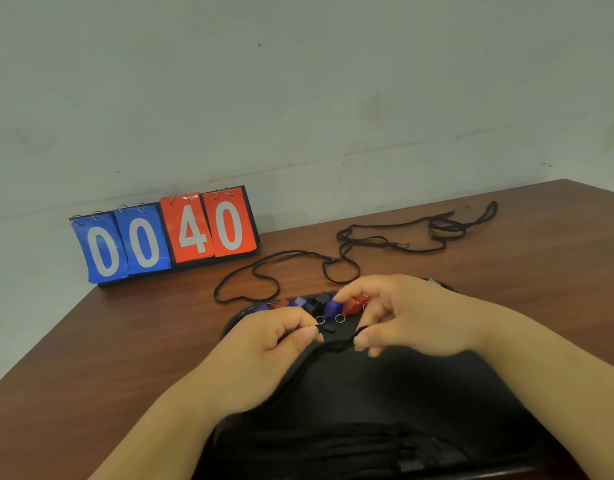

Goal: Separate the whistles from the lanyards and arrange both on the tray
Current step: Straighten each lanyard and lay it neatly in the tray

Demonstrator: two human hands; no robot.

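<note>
Left hand (264,344) pinches the clip (328,329), right hand (402,320) pinches the cord (336,346) beside it; I'd lay it flat on the tray (402,393), clear of the whistles (333,304).

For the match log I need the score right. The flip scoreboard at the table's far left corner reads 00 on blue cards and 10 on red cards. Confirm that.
Not quite. The head view shows the flip scoreboard at the table's far left corner reading 00 on blue cards and 40 on red cards, not 10.
</note>
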